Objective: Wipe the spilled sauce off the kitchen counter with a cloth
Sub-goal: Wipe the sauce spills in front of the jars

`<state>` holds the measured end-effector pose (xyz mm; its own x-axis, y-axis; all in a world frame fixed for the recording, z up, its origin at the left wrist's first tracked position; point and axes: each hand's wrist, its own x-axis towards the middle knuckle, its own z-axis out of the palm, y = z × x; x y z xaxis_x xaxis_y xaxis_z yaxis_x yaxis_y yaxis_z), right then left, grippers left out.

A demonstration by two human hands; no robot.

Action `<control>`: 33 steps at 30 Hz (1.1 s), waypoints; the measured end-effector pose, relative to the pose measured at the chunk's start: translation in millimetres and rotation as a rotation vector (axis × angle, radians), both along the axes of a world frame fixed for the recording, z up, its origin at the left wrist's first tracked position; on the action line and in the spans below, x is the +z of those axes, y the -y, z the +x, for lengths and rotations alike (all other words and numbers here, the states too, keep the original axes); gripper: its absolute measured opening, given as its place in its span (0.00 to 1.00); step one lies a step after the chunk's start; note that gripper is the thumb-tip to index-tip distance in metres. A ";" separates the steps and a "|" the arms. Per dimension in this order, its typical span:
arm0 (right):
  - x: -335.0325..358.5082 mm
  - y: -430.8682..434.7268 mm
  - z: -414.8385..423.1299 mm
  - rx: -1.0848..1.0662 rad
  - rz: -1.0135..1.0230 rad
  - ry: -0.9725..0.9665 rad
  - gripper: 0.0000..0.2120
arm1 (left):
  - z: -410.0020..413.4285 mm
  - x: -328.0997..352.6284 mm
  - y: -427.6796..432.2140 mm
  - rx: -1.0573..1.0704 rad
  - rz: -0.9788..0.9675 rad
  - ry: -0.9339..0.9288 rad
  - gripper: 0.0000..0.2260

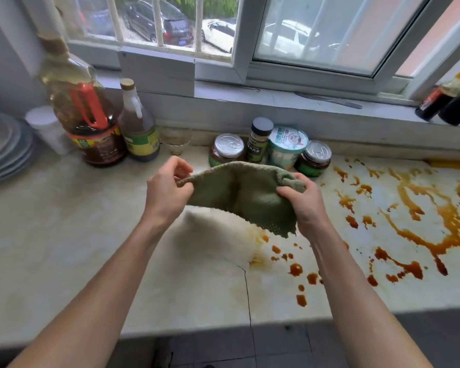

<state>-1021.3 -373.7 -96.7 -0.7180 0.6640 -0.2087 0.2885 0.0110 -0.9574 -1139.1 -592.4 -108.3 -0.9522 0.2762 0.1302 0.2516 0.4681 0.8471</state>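
A green cloth [243,193] hangs stretched above the pale kitchen counter [64,235], held at both ends. My left hand [168,189] pinches its left corner and my right hand [307,203] grips its bunched right end. Brown-orange spilled sauce [420,216] streaks and dots the counter to the right of my hands, with smaller drops [295,269] near the front edge. Under the green cloth lies a white cloth [218,237] on the counter, stained yellow at its right end.
Two large bottles [91,123] and a stack of plates [3,150] stand at the back left. Jars, a spice bottle and a tub [287,147] line the wall behind my hands. Dark bottles [446,102] sit on the sill at right. A crack [247,293] runs through the counter front.
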 end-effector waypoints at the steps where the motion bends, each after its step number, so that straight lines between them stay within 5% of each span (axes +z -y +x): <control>1: 2.1 -3.7 1.4 0.029 0.049 -0.027 0.10 | -2.4 5.4 7.1 0.003 -0.009 -0.053 0.10; 6: -36.9 -9.8 25.9 0.128 0.408 0.111 0.18 | 19.3 -26.0 38.9 -0.078 -0.170 -0.224 0.11; 10: -87.9 8.1 47.5 0.063 0.609 0.464 0.18 | 55.9 -95.2 53.7 -0.249 -0.527 -0.029 0.10; 12: -94.9 15.5 49.8 0.006 0.589 0.477 0.18 | 64.2 -107.9 58.5 -0.267 -0.522 0.054 0.07; 16: -80.2 31.5 24.2 -0.013 0.667 0.235 0.17 | 43.6 -100.1 61.3 -0.136 -0.418 0.045 0.07; 21: -72.2 96.3 -11.0 0.503 0.831 -0.096 0.10 | 27.7 -92.5 60.0 -0.058 -0.337 0.044 0.07; 24: -85.9 115.9 -16.2 0.640 0.827 -0.120 0.15 | 29.8 -95.9 62.4 -0.029 -0.316 0.076 0.07; 27: -90.4 101.2 -11.0 0.497 0.744 -0.072 0.14 | 28.5 -95.7 64.4 -0.030 -0.284 0.122 0.08; 29: -82.9 93.7 -11.5 0.353 0.722 -0.070 0.15 | 29.0 -91.0 58.3 -0.125 -0.281 0.199 0.18; 33: -45.6 96.2 -31.9 0.182 0.745 -0.171 0.14 | 42.9 -82.3 17.4 -0.415 -0.545 0.193 0.52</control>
<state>-1053.2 -469.9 -142.3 -0.8112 0.4541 0.3684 0.0699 0.7009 -0.7098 -1096.2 -609.8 -190.6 -0.7466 0.5987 -0.2900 0.3701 0.7361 0.5668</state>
